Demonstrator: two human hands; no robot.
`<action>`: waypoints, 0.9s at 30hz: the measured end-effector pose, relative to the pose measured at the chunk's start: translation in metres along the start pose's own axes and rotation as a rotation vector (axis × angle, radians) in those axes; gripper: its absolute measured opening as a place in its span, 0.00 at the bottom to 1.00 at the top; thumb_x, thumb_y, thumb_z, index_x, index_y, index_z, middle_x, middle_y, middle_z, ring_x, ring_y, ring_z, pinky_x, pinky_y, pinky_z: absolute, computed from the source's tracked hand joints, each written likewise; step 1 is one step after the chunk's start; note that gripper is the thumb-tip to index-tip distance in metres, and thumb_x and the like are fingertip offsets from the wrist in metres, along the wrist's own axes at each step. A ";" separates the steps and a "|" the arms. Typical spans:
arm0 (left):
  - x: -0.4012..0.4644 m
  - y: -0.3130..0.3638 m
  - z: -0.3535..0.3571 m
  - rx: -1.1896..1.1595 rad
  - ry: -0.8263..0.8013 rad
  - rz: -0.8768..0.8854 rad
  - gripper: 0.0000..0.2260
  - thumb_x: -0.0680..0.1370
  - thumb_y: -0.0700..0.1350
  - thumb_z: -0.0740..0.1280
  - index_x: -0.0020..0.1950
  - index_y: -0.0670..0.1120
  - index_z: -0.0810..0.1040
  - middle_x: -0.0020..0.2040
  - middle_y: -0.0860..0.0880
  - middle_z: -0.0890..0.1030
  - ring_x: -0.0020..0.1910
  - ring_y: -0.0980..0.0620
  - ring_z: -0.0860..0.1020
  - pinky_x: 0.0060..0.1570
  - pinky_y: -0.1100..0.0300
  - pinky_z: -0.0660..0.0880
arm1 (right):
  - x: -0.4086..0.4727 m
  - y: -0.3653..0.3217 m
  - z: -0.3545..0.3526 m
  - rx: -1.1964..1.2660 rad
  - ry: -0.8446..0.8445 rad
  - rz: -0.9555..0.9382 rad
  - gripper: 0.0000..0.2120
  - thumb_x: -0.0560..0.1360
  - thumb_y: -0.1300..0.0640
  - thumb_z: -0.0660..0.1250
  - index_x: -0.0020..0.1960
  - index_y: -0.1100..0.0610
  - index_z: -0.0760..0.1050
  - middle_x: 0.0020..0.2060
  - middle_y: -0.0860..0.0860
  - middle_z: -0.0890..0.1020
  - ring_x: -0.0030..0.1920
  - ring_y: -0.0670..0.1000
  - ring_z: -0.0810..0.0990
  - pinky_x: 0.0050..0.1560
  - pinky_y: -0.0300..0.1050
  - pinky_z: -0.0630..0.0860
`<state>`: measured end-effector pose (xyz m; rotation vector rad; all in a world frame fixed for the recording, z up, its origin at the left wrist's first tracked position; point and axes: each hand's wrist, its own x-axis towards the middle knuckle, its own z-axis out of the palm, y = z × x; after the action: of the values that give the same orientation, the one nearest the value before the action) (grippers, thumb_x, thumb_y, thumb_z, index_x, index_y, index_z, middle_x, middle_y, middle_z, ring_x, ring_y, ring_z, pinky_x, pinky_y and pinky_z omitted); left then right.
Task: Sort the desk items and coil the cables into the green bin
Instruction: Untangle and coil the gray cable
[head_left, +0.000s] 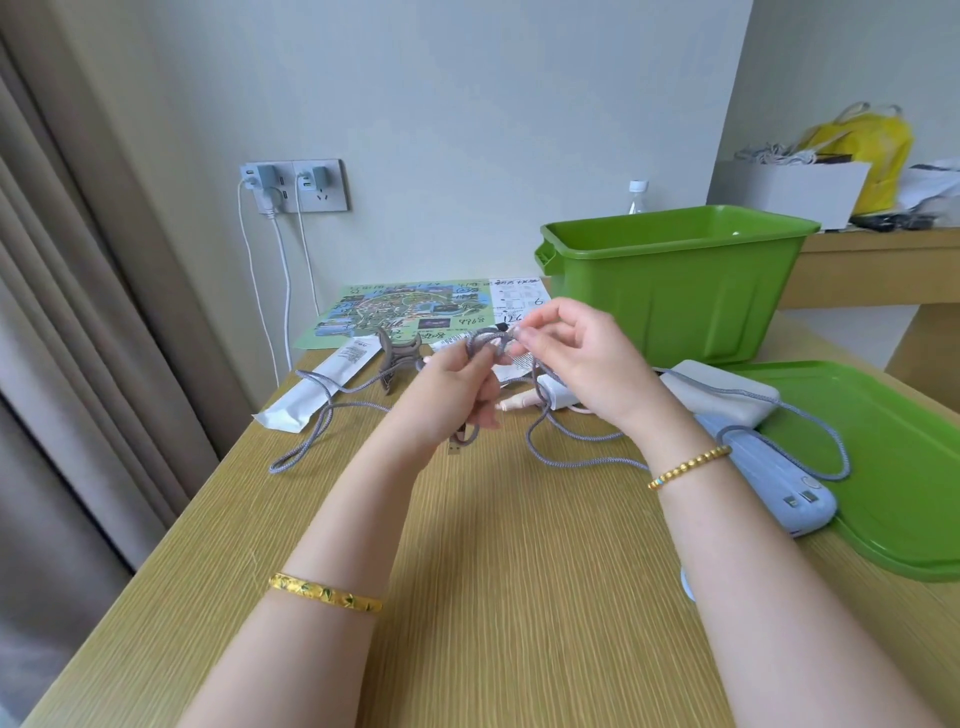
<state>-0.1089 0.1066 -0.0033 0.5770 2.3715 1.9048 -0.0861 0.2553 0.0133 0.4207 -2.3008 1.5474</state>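
there, both hands (457, 384) seemingly pinch cable (488, 344).

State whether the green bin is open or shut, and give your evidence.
Open. The bin shows a bare rim with no cover; its lid lies flat on the desk beside it.

The green lid (883, 467) is cut off by the right picture edge at the desk's (519, 597) right side. The inside of the green bin (675, 291) is hidden behind its front wall. Part of the white charger (558, 392) is covered by the right hand (576, 358), and the grey cable (571, 452) is lost between the fingers of the left hand (457, 389). The print on the map sheet (410, 312) is too small to be read. Both forearms are cropped at the bottom edge.
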 end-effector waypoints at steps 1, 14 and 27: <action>0.002 -0.002 -0.002 -0.027 0.058 0.006 0.12 0.82 0.45 0.54 0.43 0.47 0.73 0.20 0.56 0.66 0.19 0.58 0.67 0.28 0.63 0.71 | 0.001 0.001 -0.001 -0.070 0.055 -0.034 0.06 0.76 0.53 0.64 0.51 0.55 0.75 0.45 0.44 0.80 0.46 0.37 0.77 0.43 0.22 0.70; 0.004 -0.006 -0.013 -0.836 -0.004 0.070 0.16 0.83 0.49 0.50 0.39 0.46 0.69 0.51 0.48 0.84 0.54 0.53 0.81 0.54 0.60 0.77 | 0.005 0.071 0.004 -0.933 -0.145 0.180 0.32 0.72 0.69 0.53 0.73 0.50 0.57 0.71 0.48 0.63 0.66 0.57 0.62 0.66 0.52 0.63; 0.004 -0.007 -0.019 -0.358 0.015 -0.185 0.15 0.82 0.48 0.54 0.35 0.48 0.64 0.23 0.53 0.64 0.16 0.57 0.57 0.19 0.69 0.56 | 0.011 0.082 0.004 -1.083 -0.093 0.123 0.15 0.78 0.54 0.60 0.62 0.57 0.64 0.61 0.55 0.74 0.61 0.58 0.72 0.65 0.56 0.64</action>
<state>-0.1190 0.0885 -0.0044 0.3047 1.9381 2.1737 -0.1307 0.2809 -0.0512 0.0479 -2.8326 0.1474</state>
